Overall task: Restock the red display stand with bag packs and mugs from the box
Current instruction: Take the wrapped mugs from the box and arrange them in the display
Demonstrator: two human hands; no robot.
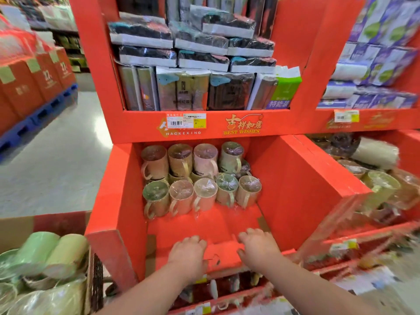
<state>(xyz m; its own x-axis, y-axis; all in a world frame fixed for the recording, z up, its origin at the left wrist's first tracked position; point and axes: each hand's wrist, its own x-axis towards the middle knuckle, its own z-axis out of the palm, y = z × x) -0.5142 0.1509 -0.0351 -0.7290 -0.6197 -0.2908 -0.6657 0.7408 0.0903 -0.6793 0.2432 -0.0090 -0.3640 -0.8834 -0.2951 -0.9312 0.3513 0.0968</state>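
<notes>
Left hand and right hand grip the front lip of the red display stand, apparently straightening it; next, mugs from the box must fill the gap.

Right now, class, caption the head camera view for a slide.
Left hand and right hand grip the front flap of the red cardboard display stand; wrapped pastel mugs behind, wrapped bag packs above.
</notes>
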